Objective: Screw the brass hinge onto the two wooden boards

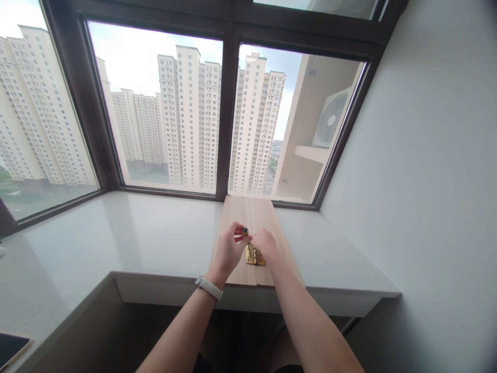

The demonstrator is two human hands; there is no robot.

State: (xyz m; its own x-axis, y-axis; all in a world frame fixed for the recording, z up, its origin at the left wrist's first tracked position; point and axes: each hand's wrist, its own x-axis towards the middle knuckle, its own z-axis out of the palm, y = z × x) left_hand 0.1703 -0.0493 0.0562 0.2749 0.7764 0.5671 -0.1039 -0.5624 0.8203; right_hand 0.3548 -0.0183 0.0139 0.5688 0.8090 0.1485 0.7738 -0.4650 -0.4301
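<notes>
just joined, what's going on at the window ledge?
A person is working with both bare hands over two pale wooden boards laid side by side on the white ledge. The left hand pinches a small dark-and-gold item, too small to identify. The right hand is at a gold hinge lying across the seam between the boards; whether it grips anything is hidden.

The left hand (229,249) and the right hand (266,241) are bare, and both forearms (182,327) also. On the left wrist is worn a watch (209,288), with smooth off-white strap and small rounded case. Low in the view, dark clothing (288,369) appears, too dim for details.
</notes>
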